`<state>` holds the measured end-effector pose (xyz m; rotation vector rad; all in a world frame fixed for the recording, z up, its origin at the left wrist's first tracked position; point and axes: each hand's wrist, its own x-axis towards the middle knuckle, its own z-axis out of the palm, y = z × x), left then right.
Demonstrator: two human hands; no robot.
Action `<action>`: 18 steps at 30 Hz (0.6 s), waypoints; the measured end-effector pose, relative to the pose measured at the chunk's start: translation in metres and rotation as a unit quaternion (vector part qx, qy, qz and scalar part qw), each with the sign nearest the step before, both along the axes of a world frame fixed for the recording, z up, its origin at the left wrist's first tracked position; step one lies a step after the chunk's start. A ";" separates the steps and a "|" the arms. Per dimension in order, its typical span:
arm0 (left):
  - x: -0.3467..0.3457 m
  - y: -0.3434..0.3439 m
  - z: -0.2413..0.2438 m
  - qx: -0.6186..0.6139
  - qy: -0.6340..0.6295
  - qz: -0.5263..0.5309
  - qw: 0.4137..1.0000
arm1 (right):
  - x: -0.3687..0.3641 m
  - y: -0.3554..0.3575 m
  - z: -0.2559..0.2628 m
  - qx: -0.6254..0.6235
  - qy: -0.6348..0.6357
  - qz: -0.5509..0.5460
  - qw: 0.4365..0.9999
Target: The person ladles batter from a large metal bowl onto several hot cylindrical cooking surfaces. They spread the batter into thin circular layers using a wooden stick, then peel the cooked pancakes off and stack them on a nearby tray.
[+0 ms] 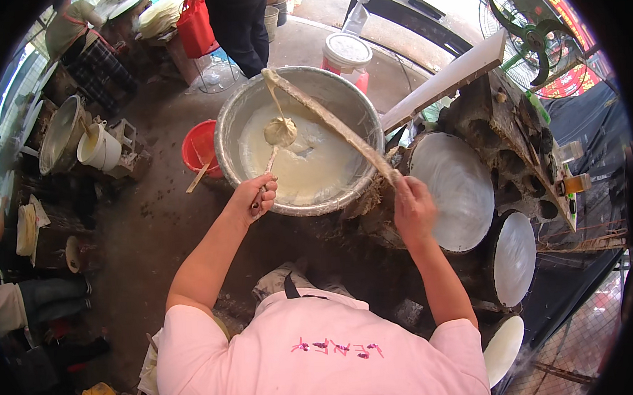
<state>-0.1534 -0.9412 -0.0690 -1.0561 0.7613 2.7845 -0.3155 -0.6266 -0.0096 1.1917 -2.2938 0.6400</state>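
Observation:
A large metal basin (pixel 231 164) of pale, creamy batter (pixel 315 181) stands before me. My left hand (pixel 256 198) grips the handle of a ladle (pixel 281 132), whose batter-coated bowl is over the basin. In my right hand (pixel 415 208) is one end of a long wooden stick (pixel 340 129) crusted with batter. The stick slants across the basin to its far rim. A strand of batter hangs between the stick's far end and the ladle. Whether the ladle's bowl touches the batter surface, I cannot tell.
Right of the basin are round pans with pale surfaces (pixel 453 190) on a dark stove. A white board (pixel 445 83) juts toward the basin. A red bucket (pixel 198 144) with a wooden paddle (pixel 200 177) stands left; a lidded bucket (pixel 347 51) is behind. Other people (pixel 240 24) stand nearby.

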 end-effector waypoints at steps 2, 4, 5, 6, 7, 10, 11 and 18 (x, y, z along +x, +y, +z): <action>0.004 -0.003 0.003 0.006 0.003 0.000 1.000 | 0.006 -0.009 -0.014 0.057 -0.052 0.018 0.997; 0.006 -0.006 0.004 0.001 0.006 0.004 1.000 | 0.011 -0.016 -0.027 0.071 -0.079 0.039 0.994; 0.005 -0.008 0.003 -0.006 0.009 0.004 1.000 | 0.009 -0.020 -0.030 0.046 -0.087 0.033 0.995; 0.008 -0.009 0.002 -0.010 0.013 0.002 1.000 | 0.009 -0.023 -0.031 0.023 -0.099 0.026 0.994; 0.012 -0.010 0.001 -0.015 0.015 -0.001 1.000 | 0.007 -0.027 -0.029 -0.023 -0.100 0.018 0.995; 0.018 -0.013 0.000 0.009 0.018 0.028 0.999 | -0.004 -0.038 -0.015 -0.069 -0.130 0.048 0.988; 0.020 -0.014 -0.001 0.010 0.026 0.030 0.999 | -0.006 -0.042 -0.011 -0.088 -0.161 0.050 0.982; 0.044 -0.011 0.009 -0.060 -0.022 0.055 0.996 | -0.010 -0.099 -0.098 -0.230 -0.301 0.001 0.926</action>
